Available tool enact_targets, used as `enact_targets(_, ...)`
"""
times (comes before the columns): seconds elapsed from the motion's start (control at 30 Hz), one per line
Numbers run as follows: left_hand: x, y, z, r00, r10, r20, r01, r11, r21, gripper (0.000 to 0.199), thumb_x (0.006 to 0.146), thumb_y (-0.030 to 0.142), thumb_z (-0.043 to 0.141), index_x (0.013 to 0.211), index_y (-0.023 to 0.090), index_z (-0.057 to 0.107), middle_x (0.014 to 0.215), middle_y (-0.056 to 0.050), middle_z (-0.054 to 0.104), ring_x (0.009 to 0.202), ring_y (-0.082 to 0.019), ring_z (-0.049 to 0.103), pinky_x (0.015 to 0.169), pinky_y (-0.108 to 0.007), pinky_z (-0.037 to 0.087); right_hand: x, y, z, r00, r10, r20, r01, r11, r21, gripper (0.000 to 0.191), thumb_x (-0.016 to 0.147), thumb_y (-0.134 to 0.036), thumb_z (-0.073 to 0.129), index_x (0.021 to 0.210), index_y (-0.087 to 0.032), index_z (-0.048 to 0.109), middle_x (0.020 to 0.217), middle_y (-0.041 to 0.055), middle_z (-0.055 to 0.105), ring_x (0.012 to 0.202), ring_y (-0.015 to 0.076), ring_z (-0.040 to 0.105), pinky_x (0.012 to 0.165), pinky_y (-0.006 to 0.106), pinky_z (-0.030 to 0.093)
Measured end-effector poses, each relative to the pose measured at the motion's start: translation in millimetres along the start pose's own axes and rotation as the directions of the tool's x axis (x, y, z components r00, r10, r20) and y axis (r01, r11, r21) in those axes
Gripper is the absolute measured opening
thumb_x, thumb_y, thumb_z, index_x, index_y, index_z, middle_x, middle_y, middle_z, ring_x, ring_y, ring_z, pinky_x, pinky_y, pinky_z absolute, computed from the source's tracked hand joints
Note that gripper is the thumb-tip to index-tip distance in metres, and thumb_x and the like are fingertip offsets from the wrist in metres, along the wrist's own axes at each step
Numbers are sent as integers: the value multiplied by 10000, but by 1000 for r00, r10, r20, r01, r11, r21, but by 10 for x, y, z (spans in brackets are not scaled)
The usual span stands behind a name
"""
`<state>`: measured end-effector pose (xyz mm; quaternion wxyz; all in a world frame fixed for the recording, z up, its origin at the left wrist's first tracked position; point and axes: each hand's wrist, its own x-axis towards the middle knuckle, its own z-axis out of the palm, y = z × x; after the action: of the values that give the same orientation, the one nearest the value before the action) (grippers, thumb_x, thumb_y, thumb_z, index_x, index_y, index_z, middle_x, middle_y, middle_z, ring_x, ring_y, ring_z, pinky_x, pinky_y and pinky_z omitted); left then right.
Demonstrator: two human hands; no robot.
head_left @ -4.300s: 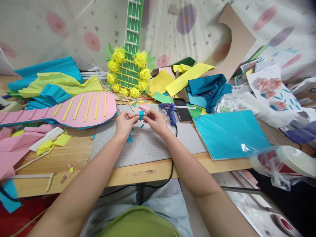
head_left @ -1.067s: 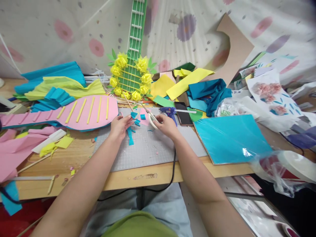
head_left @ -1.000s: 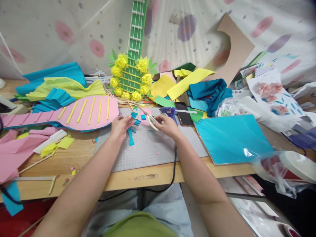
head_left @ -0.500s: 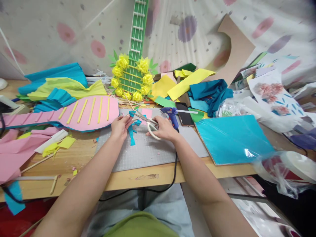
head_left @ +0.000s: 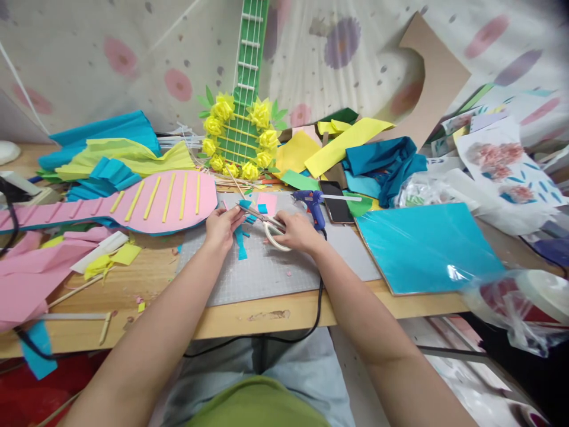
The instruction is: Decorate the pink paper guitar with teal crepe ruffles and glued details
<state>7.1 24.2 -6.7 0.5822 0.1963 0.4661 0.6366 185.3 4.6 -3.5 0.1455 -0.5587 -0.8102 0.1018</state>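
Note:
My right hand (head_left: pixel 297 231) grips white-handled scissors (head_left: pixel 276 242), their blades pointing left toward my other hand. Between the fingertips of my left hand (head_left: pixel 221 230) is a small piece of blue paper (head_left: pixel 244 204), held up at the scissor blades. Whether the blades are fully closed is too small to tell. Below them, blue paper scraps (head_left: pixel 241 244) lie on the grey cutting mat (head_left: pixel 267 279). One small blue piece (head_left: pixel 262 209) is on a pink paper square (head_left: pixel 267 200) behind the blades.
A blue glue gun (head_left: pixel 313 204) and a phone (head_left: pixel 336 204) lie right of my hands, with a blue sheet (head_left: pixel 429 249) beyond. Left is a pink guitar-shaped piece (head_left: pixel 171 201). A green paper guitar (head_left: pixel 244 127) with yellow flowers stands behind. The gun's black cord (head_left: pixel 318 302) hangs over the table edge.
A small blue piece now lies on the pink square, where none showed before. Both hands keep their grip near the same spot. The whole view has shifted slightly.

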Motion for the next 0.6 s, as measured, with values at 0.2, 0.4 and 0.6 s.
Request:
enact_targets(0.2, 12, -5, -7, 1000, -4, -7, 4, 1000, 3, 259, 639, 23, 621, 658, 165, 405, 604, 9, 615, 610, -112, 635, 698, -274, 532, 19, 28, 23, 1000, 22, -14, -22, 999, -37, 479, 645, -622, 583, 887, -209, 561, 734, 30, 637, 660, 180, 550, 533, 254, 258)
enact_targets(0.4, 18, -5, -11, 1000, -7, -7, 7, 1000, 3, 284, 609, 32, 655, 655, 163, 406, 595, 11, 611, 613, -120, 638, 714, -287, 525, 22, 22, 19, 999, 51, -20, -53, 992, -112, 387, 713, -560, 545, 882, -213, 574, 739, 34, 643, 682, 185, 561, 563, 259, 280)
enact_targets(0.6, 13, -14, -2, 1000, 14, -7, -14, 1000, 16, 299, 617, 23, 638, 697, 165, 387, 599, 3, 615, 588, -124, 636, 670, -280, 525, 26, 37, 5, 968, 231, -98, -242, 961, -133, 347, 791, -485, 470, 933, -179, 552, 824, 68, 653, 741, 191, 589, 603, 260, 329)
